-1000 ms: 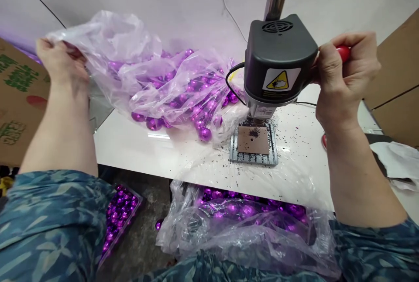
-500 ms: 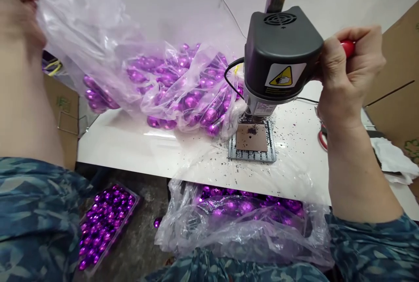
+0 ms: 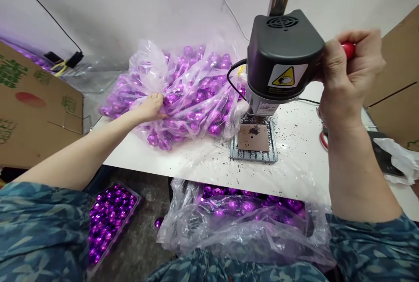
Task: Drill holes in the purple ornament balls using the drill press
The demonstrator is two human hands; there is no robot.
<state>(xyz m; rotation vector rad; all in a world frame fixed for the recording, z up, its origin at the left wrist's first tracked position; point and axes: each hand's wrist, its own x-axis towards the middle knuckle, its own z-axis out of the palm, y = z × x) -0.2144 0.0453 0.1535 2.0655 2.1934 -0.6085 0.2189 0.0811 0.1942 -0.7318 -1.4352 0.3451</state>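
My left hand [image 3: 153, 106] is closed on the clear plastic bag [image 3: 149, 66], which holds many shiny purple balls and lies on the white table. My right hand [image 3: 353, 70] wraps round the red-ended handle [image 3: 348, 49] at the right side of a black drill press [image 3: 284, 50]. Below the drill head, a brown square plate [image 3: 253, 138] with a small dark hole rests on the grey slotted base [image 3: 255, 156]. Dark shavings lie on the plate and around it.
A second plastic bag of purple balls [image 3: 245, 229] hangs open at the table's front edge. A clear tray of balls [image 3: 113, 218] stands on the floor at left. Cardboard boxes [image 3: 39, 111] flank the table. Red-handled scissors [image 3: 323, 138] and white cloth [image 3: 397, 157] lie at right.
My left hand has come down from the upper left to the bag's middle, and the raised plastic has dropped with it. My right hand has stayed on the handle.
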